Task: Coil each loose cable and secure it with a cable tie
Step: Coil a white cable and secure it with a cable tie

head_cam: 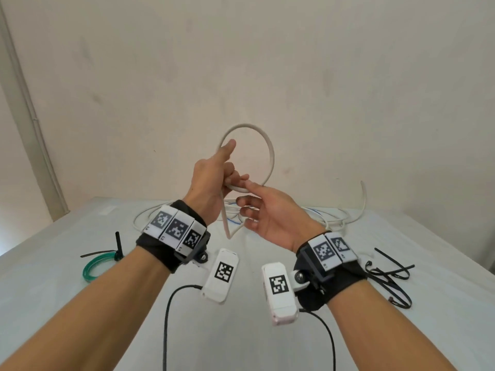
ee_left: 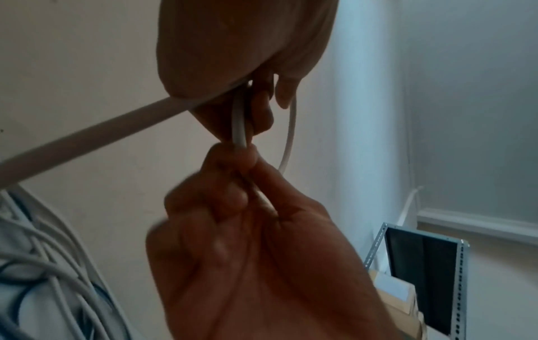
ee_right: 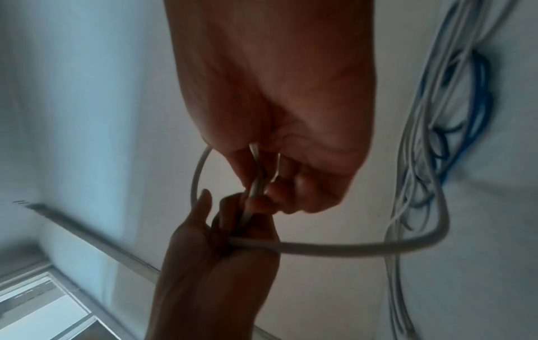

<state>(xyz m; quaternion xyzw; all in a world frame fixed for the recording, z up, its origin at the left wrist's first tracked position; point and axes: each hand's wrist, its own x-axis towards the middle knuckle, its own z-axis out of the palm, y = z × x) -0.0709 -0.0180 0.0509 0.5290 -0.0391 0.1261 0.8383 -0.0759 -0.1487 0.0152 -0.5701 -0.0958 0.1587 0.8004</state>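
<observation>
Above the table's far half, held up before the wall: white cable [head_cam: 271, 156] bent into one round loop; loop base gripped in left hand [head_cam: 214, 180], fingers curled round it, index finger raised along the loop's left side; right hand [head_cam: 270, 215] just beside, thumb and forefinger pinching the same cable where the loop closes, other fingers loosely spread; free length hanging down between the wrists to the table [head_cam: 401, 330]. Behind, on the table: tangle of loose white and blue cables [head_cam: 324, 216]. Near left: green cable coil [head_cam: 97, 265], already bound with a black tie. Near right: loose black cable ties [head_cam: 391, 274].
</observation>
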